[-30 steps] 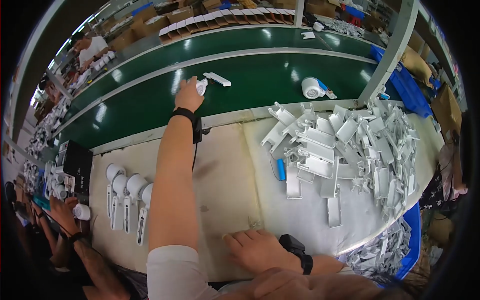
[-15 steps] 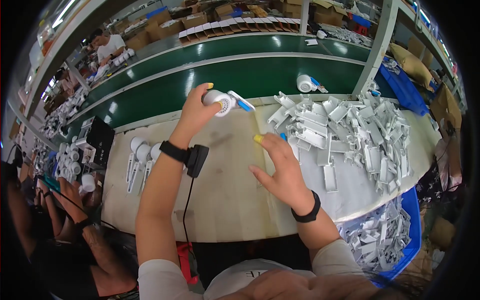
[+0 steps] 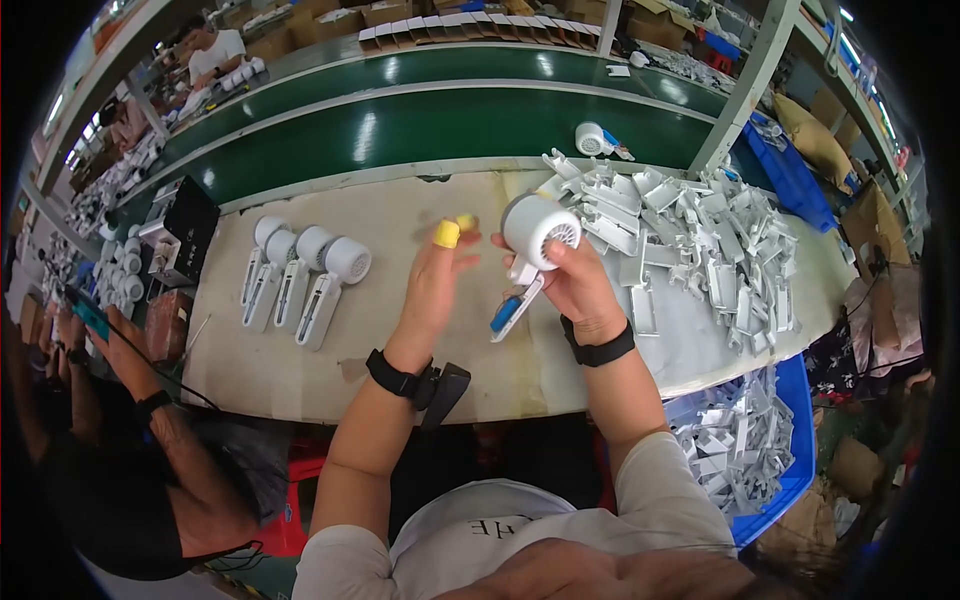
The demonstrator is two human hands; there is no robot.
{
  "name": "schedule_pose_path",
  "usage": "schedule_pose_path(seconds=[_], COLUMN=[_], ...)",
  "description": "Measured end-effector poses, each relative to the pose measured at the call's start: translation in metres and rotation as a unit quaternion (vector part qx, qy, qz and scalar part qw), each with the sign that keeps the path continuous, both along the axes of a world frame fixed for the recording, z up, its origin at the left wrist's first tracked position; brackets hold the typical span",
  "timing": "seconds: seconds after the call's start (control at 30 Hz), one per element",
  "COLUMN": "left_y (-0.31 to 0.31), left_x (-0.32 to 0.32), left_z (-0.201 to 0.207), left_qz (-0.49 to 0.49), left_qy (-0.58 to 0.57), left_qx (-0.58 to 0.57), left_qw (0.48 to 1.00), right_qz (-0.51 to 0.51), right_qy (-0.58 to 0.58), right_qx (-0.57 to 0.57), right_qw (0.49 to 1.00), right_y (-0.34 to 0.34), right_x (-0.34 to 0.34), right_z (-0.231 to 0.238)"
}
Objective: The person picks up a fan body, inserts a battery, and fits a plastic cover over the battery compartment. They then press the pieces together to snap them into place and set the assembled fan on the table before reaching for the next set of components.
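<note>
My right hand (image 3: 580, 287) grips a white handheld fan (image 3: 532, 232) by its round vented head. The fan's handle points down and is uncovered, with a blue battery cell (image 3: 506, 313) showing in it. To its left, my left hand (image 3: 433, 285) is raised with its fingers apart, holding nothing. Yellow finger covers (image 3: 447, 234) sit on its fingertips. Right of my right hand, white plastic handle covers (image 3: 690, 245) lie in a loose heap on the worktable (image 3: 420, 205). Several fans with covered handles (image 3: 322, 305) rest in a row at the left.
A green conveyor belt (image 3: 400, 135) runs behind the table, carrying another uncovered fan (image 3: 592, 139). A metal post (image 3: 742, 95) rises at the right. A blue bin (image 3: 795, 450) of small white parts stands below the right edge. A co-worker's arm (image 3: 150, 385) and a black box (image 3: 182, 232) are at the left.
The fan has passed from my left hand to my right and come nearer to me. My left hand has let go and moved toward the middle. My view has shifted slightly.
</note>
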State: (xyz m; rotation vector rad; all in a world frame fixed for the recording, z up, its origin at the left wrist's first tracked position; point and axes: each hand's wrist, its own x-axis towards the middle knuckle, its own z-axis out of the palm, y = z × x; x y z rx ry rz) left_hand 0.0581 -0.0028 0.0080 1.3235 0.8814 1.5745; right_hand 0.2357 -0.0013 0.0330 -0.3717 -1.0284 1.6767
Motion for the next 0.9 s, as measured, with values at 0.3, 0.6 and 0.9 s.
schedule_pose_path(seconds=[0.3,0.6,0.9], left_y=[-0.01,-0.026,-0.023], left_x=[0.009,0.023,0.01], left_z=[-0.018,-0.021,-0.007], left_qz=[-0.418,-0.394,-0.322], left_qy=[-0.114,-0.252,-0.123], left_qx=[-0.275,-0.225,-0.247], left_qw=[0.859,0.855,0.906], right_qz=[0.016,-0.062,-0.085], right_qy=[0.079,0.02,-0.069], right_qx=[0.026,0.011,0.029], right_qw=[0.996,0.998,0.994], right_y=[0.008,0.004,0.004], right_x=[0.006,0.006,0.002], right_z=[-0.004,-0.01,-0.005])
